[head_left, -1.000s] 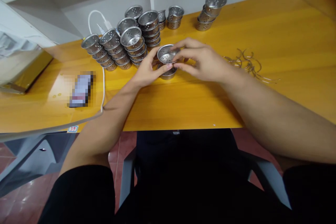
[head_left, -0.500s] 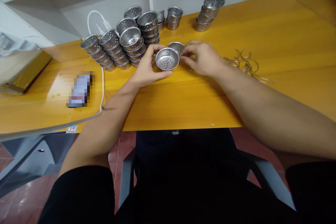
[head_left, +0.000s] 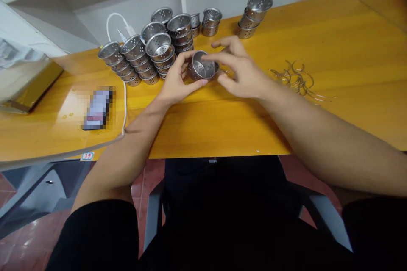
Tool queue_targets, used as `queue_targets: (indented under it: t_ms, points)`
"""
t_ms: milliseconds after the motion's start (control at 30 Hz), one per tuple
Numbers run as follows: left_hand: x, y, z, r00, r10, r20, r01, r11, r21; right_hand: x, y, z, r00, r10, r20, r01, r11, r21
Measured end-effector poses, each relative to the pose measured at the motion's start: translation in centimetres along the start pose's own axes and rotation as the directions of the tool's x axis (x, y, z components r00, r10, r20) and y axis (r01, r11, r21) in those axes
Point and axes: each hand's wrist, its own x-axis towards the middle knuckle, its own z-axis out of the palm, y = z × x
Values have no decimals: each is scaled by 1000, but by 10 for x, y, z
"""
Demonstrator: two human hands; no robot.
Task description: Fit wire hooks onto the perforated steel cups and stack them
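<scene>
My left hand (head_left: 174, 82) grips a small perforated metal cup (head_left: 200, 66), tilted with its mouth toward the right. My right hand (head_left: 240, 70) is at the cup's right side, forefinger reaching over the rim and the other fingers spread; whether it pinches anything is hidden. Both hands hover just above the yellow table (head_left: 222, 123). Behind the hands stand stacks of the same cups (head_left: 152, 53).
More cups stand at the back (head_left: 211, 20) and in a short stack at the back right (head_left: 252, 17). A heap of thin wire rings (head_left: 297, 78) lies to the right. On the left lie a blurred flat object (head_left: 97, 108), a white cable (head_left: 125, 106) and a shiny box (head_left: 28, 89).
The cup in my left hand has tipped from mouth-up to mouth-right. The second cup seen beside it is now hidden. My right hand has risen and spread its fingers over the rim.
</scene>
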Motion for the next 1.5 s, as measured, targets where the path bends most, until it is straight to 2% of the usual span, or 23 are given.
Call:
queue_targets:
  t_ms: [67,133,267,467,633,833,1000,1100,1233,1300,1400,1500]
  points:
    - [0,2,0,1000,-1,-7,1,1000,4,1,-3,6,998,-20,59,21,1000,-4]
    - [-1,5,0,1000,-16,-10,16,1000,16,2,-4,9,995,14,103,-10,999,-31]
    - [-1,4,-3,1000,4,1,-4,1000,30,2,-3,5,989,61,136,-54,997,-59]
    - [1,-5,-8,993,119,7,-119,991,57,0,7,-3,1000,-1,26,0,1000,30]
    - [2,9,-12,988,148,33,-152,978,142,1,14,-2,1000,-12,-8,13,995,99]
    - [4,24,-15,987,150,50,-157,973,168,0,8,-5,1000,28,-5,-27,997,67]
    - [3,16,-15,991,127,35,-131,977,168,1,-6,-8,997,65,30,-66,997,31]
    - [2,10,-14,989,145,21,-146,980,138,2,-8,-11,992,123,-7,-123,992,-16]
    - [-1,5,-12,993,118,22,-119,990,75,-1,13,-22,974,207,-96,-219,966,-141]
    - [-1,3,-11,996,87,30,-88,995,51,-4,31,-30,967,239,-88,-253,941,-226]
    - [0,-1,-8,997,79,4,-79,997,-6,-10,57,-39,944,329,11,-306,890,-338]
    - [0,-5,-6,998,56,-14,-57,996,-69,-12,67,-42,903,414,117,-352,867,-353]
